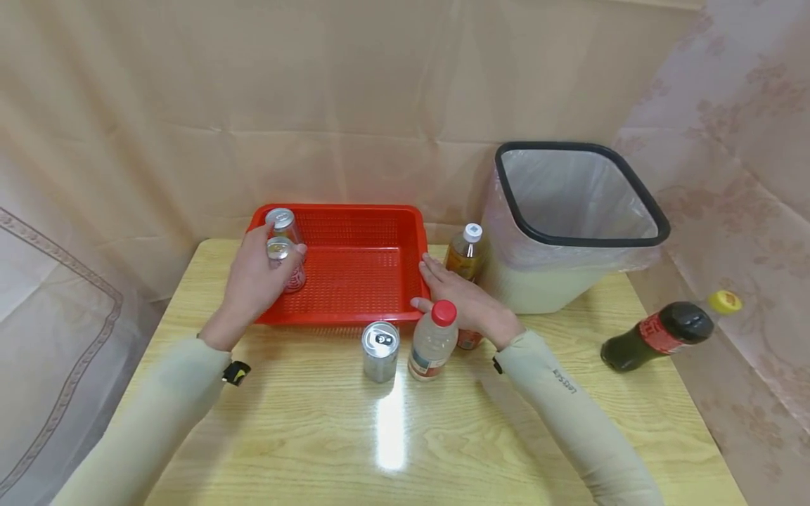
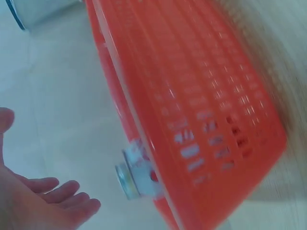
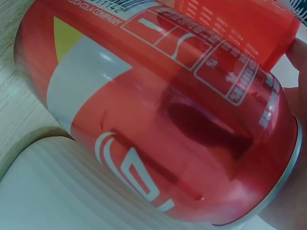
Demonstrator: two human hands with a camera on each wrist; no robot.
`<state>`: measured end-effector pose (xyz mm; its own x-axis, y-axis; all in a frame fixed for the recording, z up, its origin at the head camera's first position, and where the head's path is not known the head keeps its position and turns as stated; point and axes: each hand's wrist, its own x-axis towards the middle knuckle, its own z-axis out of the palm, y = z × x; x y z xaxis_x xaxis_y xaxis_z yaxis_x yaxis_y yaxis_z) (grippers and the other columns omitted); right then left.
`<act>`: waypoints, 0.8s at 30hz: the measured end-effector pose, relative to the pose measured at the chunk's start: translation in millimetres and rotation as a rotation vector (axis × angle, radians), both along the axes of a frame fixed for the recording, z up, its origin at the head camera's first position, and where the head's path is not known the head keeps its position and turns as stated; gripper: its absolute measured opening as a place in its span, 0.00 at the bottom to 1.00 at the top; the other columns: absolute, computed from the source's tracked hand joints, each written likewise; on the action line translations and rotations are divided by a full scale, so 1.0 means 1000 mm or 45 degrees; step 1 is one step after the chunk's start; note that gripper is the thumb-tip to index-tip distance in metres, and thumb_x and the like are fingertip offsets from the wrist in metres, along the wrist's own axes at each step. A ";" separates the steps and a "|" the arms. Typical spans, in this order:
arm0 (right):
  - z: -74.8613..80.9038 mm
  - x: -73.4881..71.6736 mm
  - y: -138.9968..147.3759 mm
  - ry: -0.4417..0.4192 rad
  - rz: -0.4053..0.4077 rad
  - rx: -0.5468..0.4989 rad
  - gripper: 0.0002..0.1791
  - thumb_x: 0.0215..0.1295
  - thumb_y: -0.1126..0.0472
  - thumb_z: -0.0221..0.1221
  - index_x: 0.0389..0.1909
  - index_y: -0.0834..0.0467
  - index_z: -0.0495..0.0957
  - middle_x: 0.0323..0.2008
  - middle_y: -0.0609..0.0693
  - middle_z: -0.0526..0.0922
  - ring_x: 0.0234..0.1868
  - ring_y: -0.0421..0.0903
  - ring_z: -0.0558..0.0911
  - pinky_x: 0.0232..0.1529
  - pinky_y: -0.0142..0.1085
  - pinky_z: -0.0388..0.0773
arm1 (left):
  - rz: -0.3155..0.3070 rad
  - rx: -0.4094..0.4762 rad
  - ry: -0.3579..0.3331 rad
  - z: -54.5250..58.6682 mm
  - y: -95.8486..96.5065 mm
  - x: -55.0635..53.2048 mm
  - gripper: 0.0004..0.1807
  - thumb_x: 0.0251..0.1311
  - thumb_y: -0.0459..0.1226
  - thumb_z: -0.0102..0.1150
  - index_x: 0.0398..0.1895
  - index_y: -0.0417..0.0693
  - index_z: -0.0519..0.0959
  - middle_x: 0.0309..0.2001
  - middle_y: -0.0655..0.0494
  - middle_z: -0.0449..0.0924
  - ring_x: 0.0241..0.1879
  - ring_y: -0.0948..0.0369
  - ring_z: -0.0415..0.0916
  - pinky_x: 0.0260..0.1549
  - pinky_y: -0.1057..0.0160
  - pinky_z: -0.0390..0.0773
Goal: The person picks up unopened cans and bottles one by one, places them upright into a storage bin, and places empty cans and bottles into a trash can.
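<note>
- Toward the back of the table [image 1: 285, 443], the red basket [image 1: 354, 274]: probably light, springy plastic, best lifted by opposite rims.
- Right hand [image 1: 465, 299]: fingers straight along the basket's right rim, gripping nothing.
- Left hand [image 1: 253, 277]: thumb and fingers spread around the front can [image 1: 295, 282], apparently ungripped.
- That can and the back can [image 1: 280, 218], inside left: smooth, likely slippery, dentable; hold mid-body.

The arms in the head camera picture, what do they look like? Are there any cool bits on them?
Both the left sleeve and the right sleeve are long, plain and pale cream. The right one has small dark lettering. A black piece with a yellow mark sits at the left cuff. The left hand and right hand wear no gloves.
</note>
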<state>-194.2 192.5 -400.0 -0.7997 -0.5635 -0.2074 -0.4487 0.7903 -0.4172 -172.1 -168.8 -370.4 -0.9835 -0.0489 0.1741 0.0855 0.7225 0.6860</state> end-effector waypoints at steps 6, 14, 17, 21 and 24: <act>0.000 0.000 0.002 0.015 0.016 0.012 0.48 0.75 0.35 0.51 0.84 0.56 0.45 0.84 0.50 0.40 0.83 0.50 0.44 0.79 0.49 0.53 | -0.139 0.086 0.069 -0.001 0.018 0.018 0.45 0.72 0.58 0.54 0.80 0.41 0.56 0.74 0.38 0.62 0.69 0.39 0.64 0.66 0.33 0.68; -0.001 0.000 0.003 0.020 0.025 0.012 0.48 0.76 0.35 0.51 0.84 0.57 0.45 0.84 0.50 0.40 0.83 0.50 0.44 0.79 0.48 0.52 | -0.285 0.146 0.101 -0.011 0.033 0.034 0.45 0.70 0.58 0.57 0.82 0.48 0.56 0.75 0.42 0.63 0.69 0.40 0.64 0.64 0.33 0.69; 0.000 0.000 0.003 0.019 0.027 0.009 0.48 0.76 0.36 0.51 0.84 0.57 0.45 0.84 0.51 0.40 0.83 0.51 0.44 0.79 0.49 0.52 | -0.342 0.164 0.136 -0.016 0.039 0.040 0.46 0.69 0.61 0.57 0.81 0.48 0.57 0.74 0.43 0.64 0.70 0.43 0.64 0.66 0.35 0.68; 0.000 0.000 0.004 0.017 0.023 0.011 0.48 0.76 0.35 0.51 0.84 0.57 0.45 0.84 0.51 0.40 0.83 0.51 0.44 0.79 0.49 0.53 | -0.459 0.204 0.194 -0.025 0.048 0.047 0.48 0.67 0.64 0.57 0.81 0.48 0.58 0.78 0.47 0.61 0.76 0.45 0.59 0.71 0.34 0.60; 0.000 0.000 0.004 0.016 0.018 0.012 0.48 0.76 0.35 0.51 0.84 0.57 0.45 0.84 0.50 0.41 0.83 0.51 0.44 0.79 0.49 0.53 | -0.545 0.228 0.235 -0.031 0.056 0.051 0.51 0.65 0.70 0.53 0.81 0.49 0.57 0.78 0.48 0.60 0.76 0.46 0.58 0.72 0.34 0.59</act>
<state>-193.8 196.6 -399.7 -0.7945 -0.5725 -0.2025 -0.4649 0.7879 -0.4038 -121.2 -113.0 -401.8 -0.8757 0.3072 0.3726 0.4800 0.4684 0.7417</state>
